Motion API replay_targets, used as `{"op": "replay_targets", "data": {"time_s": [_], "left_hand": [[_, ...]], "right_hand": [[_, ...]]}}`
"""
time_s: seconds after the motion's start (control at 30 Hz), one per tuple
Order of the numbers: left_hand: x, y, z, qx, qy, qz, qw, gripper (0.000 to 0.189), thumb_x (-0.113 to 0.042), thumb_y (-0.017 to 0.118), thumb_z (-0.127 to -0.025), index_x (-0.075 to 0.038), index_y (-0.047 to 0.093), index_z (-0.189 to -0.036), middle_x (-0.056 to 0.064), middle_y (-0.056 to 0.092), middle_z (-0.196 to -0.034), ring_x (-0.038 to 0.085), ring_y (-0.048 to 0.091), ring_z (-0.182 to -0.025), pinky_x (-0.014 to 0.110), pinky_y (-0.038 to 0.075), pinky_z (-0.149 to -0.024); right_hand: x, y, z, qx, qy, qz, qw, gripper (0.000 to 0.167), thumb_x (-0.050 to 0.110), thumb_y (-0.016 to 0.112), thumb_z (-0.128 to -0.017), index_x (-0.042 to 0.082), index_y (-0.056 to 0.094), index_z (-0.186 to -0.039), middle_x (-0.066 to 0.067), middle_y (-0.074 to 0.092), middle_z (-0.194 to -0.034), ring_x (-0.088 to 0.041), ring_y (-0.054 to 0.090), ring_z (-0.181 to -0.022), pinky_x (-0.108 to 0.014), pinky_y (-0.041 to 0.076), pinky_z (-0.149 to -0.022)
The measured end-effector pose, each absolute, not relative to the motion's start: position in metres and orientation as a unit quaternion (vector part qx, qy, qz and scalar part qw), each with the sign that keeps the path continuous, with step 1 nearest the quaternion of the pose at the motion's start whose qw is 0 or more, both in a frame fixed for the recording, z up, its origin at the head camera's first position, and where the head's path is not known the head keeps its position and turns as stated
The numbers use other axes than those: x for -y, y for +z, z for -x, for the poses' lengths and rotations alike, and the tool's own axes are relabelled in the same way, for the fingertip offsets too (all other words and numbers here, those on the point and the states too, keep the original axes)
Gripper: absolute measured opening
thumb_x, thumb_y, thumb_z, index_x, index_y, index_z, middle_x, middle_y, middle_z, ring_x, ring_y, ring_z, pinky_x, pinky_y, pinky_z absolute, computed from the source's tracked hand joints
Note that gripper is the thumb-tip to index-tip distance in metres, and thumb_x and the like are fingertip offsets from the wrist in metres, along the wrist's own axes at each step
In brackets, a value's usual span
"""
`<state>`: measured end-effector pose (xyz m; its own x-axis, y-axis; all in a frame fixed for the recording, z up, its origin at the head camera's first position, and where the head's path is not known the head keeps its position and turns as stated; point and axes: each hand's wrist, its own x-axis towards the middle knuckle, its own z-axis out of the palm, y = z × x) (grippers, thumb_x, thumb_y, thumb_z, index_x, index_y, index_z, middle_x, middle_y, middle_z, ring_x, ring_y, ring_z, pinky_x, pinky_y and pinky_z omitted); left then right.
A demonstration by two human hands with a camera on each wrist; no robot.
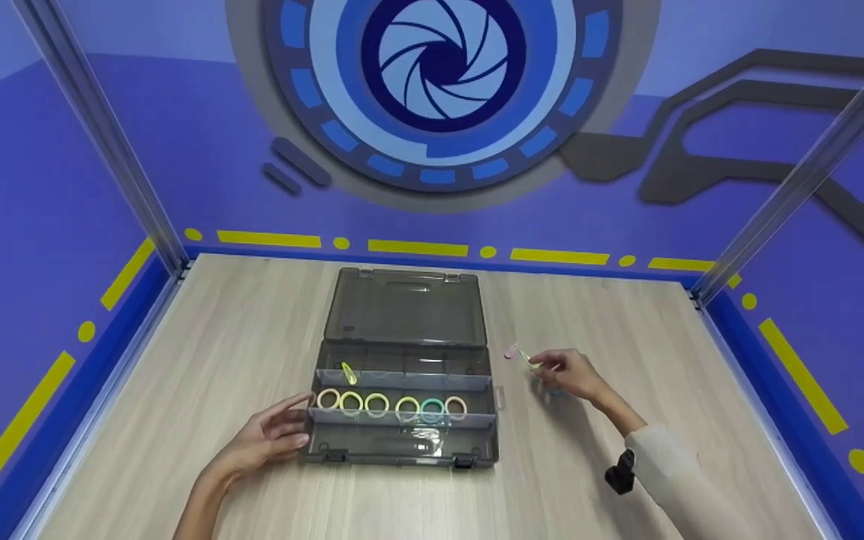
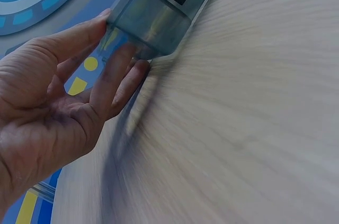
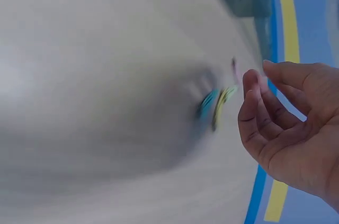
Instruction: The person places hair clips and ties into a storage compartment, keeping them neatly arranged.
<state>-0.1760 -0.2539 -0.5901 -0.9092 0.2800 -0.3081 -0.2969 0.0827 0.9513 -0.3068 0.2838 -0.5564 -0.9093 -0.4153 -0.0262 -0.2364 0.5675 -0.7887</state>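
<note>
The left hand [image 1: 267, 436] rests outstretched fingers against the open box [image 1: 364, 441] on the tabletop [image 1: 252, 322]; right of it, the right hand [image 1: 567, 373] bends its fingers at a pale green clip [image 1: 526, 358], whether gripping I cannot tell

Worktop [image 1: 417, 502] beneath the left hand [image 1: 268, 436]; metal post [image 1: 102, 124] beyond it; blue wall [image 1: 432, 221] beyond the right hand [image 1: 568, 373].

case [image 1: 406, 306]: smoky translucent plastic, glossy | dividers [image 1: 406, 380]: clear plastic, smooth | counter [image 1: 237, 360]: wood-grain, matt, smooth | posts [image 1: 100, 135]: metal, dull sheen | sleeve [image 1: 676, 469]: matt cloth
</note>
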Motion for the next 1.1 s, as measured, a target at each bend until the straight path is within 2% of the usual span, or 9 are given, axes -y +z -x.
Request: {"op": "replay_targets", "data": {"time_s": [0.27,0.53,0.73,0.93,1.1], "left_hand": [[0.255,-0.589,0.174,-0.703,0.676,0.013,0.219,0.078,-0.015,0.073,-0.095,-0.009,0.030,-0.161,0.024,0.044,-0.147,0.017,0.059,-0.120,0.032,0.058,-0.093],[0.256,-0.589,0.175,-0.712,0.664,0.021,0.227,0.079,-0.017,0.073,-0.095,-0.010,0.030,-0.161,0.024,0.045,-0.147,0.016,0.061,-0.120,0.034,0.058,-0.095],[0.254,-0.590,0.175,-0.711,0.666,0.013,0.225,0.079,-0.016,0.072,-0.096,-0.008,0.027,-0.161,0.026,0.043,-0.148,0.018,0.060,-0.122,0.033,0.058,-0.096],[0.253,-0.589,0.175,-0.711,0.666,0.016,0.226,0.079,-0.015,0.071,-0.097,-0.008,0.026,-0.161,0.026,0.042,-0.148,0.019,0.059,-0.124,0.033,0.058,-0.097],[0.254,-0.588,0.175,-0.714,0.662,0.022,0.227,0.079,-0.016,0.071,-0.097,-0.008,0.027,-0.161,0.024,0.043,-0.148,0.017,0.059,-0.124,0.031,0.057,-0.097]], "right_hand": [[-0.300,-0.571,0.305,-0.910,-0.346,0.218,0.062,0.021,-0.003,0.073,-0.088,-0.010,0.073,-0.107,-0.022,0.074,-0.091,-0.027,0.071,-0.079,-0.021,0.055,-0.068],[-0.299,-0.579,0.301,-0.928,-0.309,0.185,0.091,0.022,-0.001,0.077,-0.085,-0.007,0.075,-0.107,-0.018,0.072,-0.093,-0.015,0.060,-0.080,-0.021,0.048,-0.067],[-0.298,-0.578,0.297,-0.936,-0.300,0.166,0.082,0.021,-0.005,0.076,-0.085,-0.007,0.076,-0.105,-0.017,0.071,-0.092,-0.015,0.059,-0.079,-0.022,0.047,-0.066],[-0.294,-0.576,0.296,-0.940,-0.293,0.160,0.067,0.017,-0.008,0.071,-0.086,-0.006,0.076,-0.102,-0.015,0.073,-0.086,-0.013,0.052,-0.072,-0.022,0.043,-0.063],[-0.288,-0.576,0.295,-0.943,-0.285,0.155,0.071,0.017,-0.006,0.072,-0.088,-0.006,0.076,-0.104,-0.015,0.072,-0.090,-0.013,0.052,-0.075,-0.026,0.046,-0.067]]}}
